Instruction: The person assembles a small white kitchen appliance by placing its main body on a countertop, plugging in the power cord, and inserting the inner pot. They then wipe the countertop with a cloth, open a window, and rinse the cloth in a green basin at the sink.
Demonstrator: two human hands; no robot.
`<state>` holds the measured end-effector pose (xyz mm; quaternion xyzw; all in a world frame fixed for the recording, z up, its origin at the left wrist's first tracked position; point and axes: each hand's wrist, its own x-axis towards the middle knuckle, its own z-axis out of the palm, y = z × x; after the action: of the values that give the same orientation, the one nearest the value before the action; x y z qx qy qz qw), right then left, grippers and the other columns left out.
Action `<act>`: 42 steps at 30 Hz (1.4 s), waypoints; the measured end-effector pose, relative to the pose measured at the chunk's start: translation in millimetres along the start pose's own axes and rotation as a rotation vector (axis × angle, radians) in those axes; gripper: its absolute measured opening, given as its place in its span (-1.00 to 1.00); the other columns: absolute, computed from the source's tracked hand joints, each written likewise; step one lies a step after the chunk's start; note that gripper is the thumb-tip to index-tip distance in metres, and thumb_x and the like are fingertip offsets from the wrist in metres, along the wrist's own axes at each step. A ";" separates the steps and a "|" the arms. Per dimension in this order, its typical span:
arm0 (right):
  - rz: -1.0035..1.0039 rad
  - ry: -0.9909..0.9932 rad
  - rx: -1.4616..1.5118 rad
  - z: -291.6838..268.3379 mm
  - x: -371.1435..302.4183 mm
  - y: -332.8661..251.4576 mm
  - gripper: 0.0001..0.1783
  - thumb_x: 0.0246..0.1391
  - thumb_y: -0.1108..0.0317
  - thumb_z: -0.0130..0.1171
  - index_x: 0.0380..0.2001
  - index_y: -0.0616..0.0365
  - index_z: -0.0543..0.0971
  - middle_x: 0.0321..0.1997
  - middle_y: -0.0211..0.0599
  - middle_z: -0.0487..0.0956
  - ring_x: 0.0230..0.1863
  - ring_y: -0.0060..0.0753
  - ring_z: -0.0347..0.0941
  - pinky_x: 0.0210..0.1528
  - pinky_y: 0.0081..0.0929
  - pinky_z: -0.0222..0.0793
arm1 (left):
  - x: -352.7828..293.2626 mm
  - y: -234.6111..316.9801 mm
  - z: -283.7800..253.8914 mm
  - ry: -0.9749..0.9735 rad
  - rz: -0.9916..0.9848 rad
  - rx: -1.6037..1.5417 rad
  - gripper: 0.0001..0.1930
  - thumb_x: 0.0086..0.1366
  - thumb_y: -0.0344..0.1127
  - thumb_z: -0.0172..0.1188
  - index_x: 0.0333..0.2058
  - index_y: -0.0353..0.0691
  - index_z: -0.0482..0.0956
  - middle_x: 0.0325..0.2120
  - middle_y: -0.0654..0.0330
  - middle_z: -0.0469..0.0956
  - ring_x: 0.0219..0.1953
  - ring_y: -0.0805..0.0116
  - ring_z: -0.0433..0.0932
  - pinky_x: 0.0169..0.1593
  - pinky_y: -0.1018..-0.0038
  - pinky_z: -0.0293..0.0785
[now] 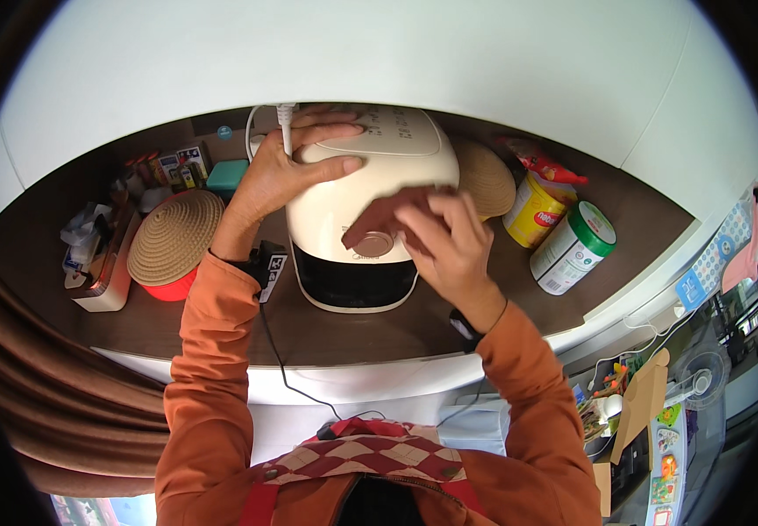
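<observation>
A cream air fryer [316, 208] with a round knob [373, 245] and a dark window [357, 282] low on its front stands on the brown shelf, its top printed with small markings. My left hand [295, 167] lies on the upper left of the body, fingers stretched out and thumb apart. In my right hand [454, 250] is a brown cloth [396, 213], pinched between the fingers and pressed on the front just above the knob. Part of the knob's surroundings is hidden by the cloth. A white plug [286, 127] with a cord shows beside my left fingers.
Left on the shelf [203, 337] are a red pot with a woven cone lid [177, 237], a white bin [103, 285] of small items and a teal box [227, 176]. To the right stand a woven hat [482, 178], a yellow can [535, 210] and a green-lidded tin [574, 247]. White cabinet fronts overhang the back.
</observation>
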<state>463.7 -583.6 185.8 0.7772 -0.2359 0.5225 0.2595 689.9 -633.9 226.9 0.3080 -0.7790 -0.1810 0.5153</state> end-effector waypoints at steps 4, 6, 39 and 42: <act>0.214 0.025 0.068 14.8 28.0 30.3 -0.79 -0.20 0.35 0.33 -0.41 0.08 0.57 -0.44 -0.27 0.41 -0.43 -0.25 0.42 -0.41 -0.41 0.36 | 0.5 -1.2 -0.1 -0.029 0.066 0.047 -0.61 0.04 -0.26 0.32 -0.12 -0.21 0.58 0.00 0.11 0.45 0.11 0.24 0.32 0.20 0.36 0.17; 0.430 0.058 0.186 14.8 36.0 36.5 -0.82 -0.13 0.32 0.30 -0.43 0.12 0.56 -0.46 -0.22 0.43 -0.46 -0.20 0.41 -0.42 -0.39 0.35 | 0.1 -0.9 0.5 -0.006 0.015 0.024 -0.60 0.02 -0.23 0.35 -0.14 -0.23 0.59 -0.02 0.09 0.46 0.10 0.22 0.32 0.18 0.36 0.20; -0.645 -0.920 -0.410 23.8 51.1 -70.1 -0.89 -0.29 0.26 0.18 -0.65 0.01 0.62 -0.40 -0.51 0.46 -0.21 -0.42 0.31 -0.23 -0.46 0.22 | -0.6 -2.9 1.4 -0.019 0.040 0.056 -0.66 0.12 -0.21 0.25 -0.11 -0.15 0.59 -0.02 0.17 0.48 0.11 0.27 0.33 0.21 0.35 0.17; -0.412 -0.548 0.027 16.2 52.2 -27.2 -0.86 -0.26 0.22 0.21 -0.62 0.02 0.57 -0.39 -0.47 0.44 -0.19 -0.40 0.35 -0.26 -0.41 0.29 | -0.9 -3.8 1.3 -0.007 0.037 0.038 -0.65 0.09 -0.19 0.28 -0.14 -0.16 0.60 -0.03 0.15 0.49 0.09 0.28 0.34 0.19 0.37 0.19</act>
<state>510.1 -578.6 225.1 0.9233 -0.1280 0.2340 0.2763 690.0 -636.2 223.5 0.3027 -0.7896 -0.1580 0.5098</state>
